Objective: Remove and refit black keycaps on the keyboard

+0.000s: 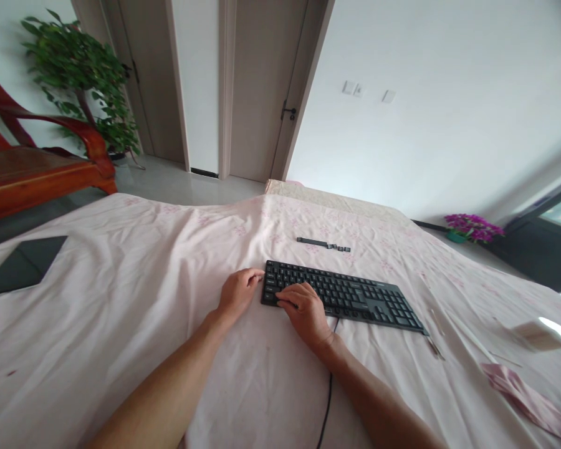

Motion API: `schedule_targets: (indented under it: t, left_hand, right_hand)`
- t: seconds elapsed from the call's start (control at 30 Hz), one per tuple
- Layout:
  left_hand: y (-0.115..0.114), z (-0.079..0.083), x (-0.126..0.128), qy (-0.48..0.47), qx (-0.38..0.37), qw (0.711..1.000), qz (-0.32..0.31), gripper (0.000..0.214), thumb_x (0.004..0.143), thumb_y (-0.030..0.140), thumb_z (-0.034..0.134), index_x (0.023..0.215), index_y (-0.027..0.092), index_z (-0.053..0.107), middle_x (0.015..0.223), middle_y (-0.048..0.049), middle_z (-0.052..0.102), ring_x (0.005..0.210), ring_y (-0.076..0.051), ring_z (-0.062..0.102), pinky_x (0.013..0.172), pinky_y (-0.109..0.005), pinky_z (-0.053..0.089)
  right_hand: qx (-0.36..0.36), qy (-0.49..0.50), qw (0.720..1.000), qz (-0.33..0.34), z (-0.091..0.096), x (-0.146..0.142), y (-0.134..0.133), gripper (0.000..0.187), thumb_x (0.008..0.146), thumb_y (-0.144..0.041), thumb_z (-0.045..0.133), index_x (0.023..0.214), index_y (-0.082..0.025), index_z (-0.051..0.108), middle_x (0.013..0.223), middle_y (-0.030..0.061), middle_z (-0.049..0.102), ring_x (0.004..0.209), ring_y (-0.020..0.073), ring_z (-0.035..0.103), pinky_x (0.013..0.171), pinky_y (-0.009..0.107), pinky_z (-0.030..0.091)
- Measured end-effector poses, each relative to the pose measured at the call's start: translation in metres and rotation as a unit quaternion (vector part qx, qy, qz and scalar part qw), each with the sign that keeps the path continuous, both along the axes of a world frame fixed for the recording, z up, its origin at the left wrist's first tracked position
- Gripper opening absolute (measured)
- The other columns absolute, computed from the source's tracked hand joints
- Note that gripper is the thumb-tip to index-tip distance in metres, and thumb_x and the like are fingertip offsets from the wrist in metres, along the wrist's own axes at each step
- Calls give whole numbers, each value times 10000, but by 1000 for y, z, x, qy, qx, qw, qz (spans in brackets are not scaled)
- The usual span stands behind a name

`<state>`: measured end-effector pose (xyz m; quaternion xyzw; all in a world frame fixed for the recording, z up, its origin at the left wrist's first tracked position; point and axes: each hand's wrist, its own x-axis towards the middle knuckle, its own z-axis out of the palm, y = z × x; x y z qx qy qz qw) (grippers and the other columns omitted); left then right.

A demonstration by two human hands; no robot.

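Black plastic keyboard (343,294) seems mostly keyed, loose black keycaps (321,244) at twelve o'clock, left hand (237,290) and right hand (306,312) half-curled, hold unclear

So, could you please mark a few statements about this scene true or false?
1. The right hand is over the left part of the keyboard. True.
2. A pink cloth lies to the right of the keyboard. True.
3. The left hand grips the pink cloth. False: it is at the keyboard's left end.
4. The loose black pieces lie beyond the keyboard. True.
5. The cable is coiled up. False: it runs from the keyboard's near side.
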<state>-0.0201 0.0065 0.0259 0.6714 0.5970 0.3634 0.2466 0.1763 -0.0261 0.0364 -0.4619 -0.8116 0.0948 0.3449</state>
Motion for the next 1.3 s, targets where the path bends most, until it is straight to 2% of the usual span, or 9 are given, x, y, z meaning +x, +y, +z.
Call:
schedule_targets:
  t: [0.17, 0.3, 0.47, 0.73, 0.9, 1.03, 1.3]
  left_hand:
    - [1, -2, -1, 0, 17, 1000, -7, 280, 878, 221, 463, 1038, 250, 692, 1038, -1, 719, 963, -153, 643, 849, -233, 468]
    - [1, -2, -1, -3, 13, 1000, -10, 285, 875, 212, 461, 1039, 252, 691, 1049, 1, 716, 968, -153, 640, 857, -237, 465]
    - [1, -2, -1, 2, 7, 1000, -1, 277, 875, 216, 467, 1029, 255, 695, 1048, 2, 716, 973, -157, 638, 863, -241, 464]
    - [1, -3, -1, 2, 20, 1000, -8, 279, 873, 217, 464, 1026, 255, 694, 1025, 2, 721, 948, -152, 646, 849, -234, 467]
    - [1, -3, -1, 3, 16, 1000, -9, 276, 876, 214, 465, 1030, 251, 692, 1022, -2, 720, 942, -153, 644, 853, -236, 465]
    - [1, -4, -1, 3, 9, 1000, -10, 276, 873, 211, 467, 1029, 252, 691, 1014, -1, 720, 931, -148, 645, 843, -230, 465]
    - [2, -7, -2, -2, 26, 1000, -14, 277, 869, 222, 464, 1020, 254, 693, 1010, -2, 721, 917, -147, 649, 828, -228, 469]
  right_hand:
    - [-9, 23, 1000, 12, -2, 1, 0, 187, 863, -198, 593, 959, -271, 737, 927, 36, 680, 860, 181, 589, 798, 312, 482]
    - [-6, -3, 1000, 23, -1, 2, 0, 220, 894, -208, 546, 989, -281, 730, 937, 35, 685, 860, 171, 602, 789, 297, 485]
    - [14, -62, 998, 26, 2, 3, 0, 207, 899, -209, 551, 964, -287, 732, 903, 24, 692, 836, 166, 593, 796, 298, 465]
    - [-2, -60, 996, 61, 4, 5, 1, 232, 920, -208, 516, 991, -288, 722, 927, 23, 684, 867, 165, 585, 805, 295, 464]
    - [5, -55, 997, 50, 5, 4, 2, 214, 920, -229, 523, 963, -280, 727, 918, 24, 683, 857, 164, 583, 794, 292, 465]
    - [8, -77, 996, 54, 8, 4, 1, 214, 923, -222, 518, 928, -264, 728, 912, 27, 682, 853, 160, 579, 797, 294, 461]
    - [18, -125, 990, 70, 16, 6, -3, 218, 911, -175, 533, 1002, -260, 712, 921, 30, 669, 872, 162, 567, 814, 303, 448]
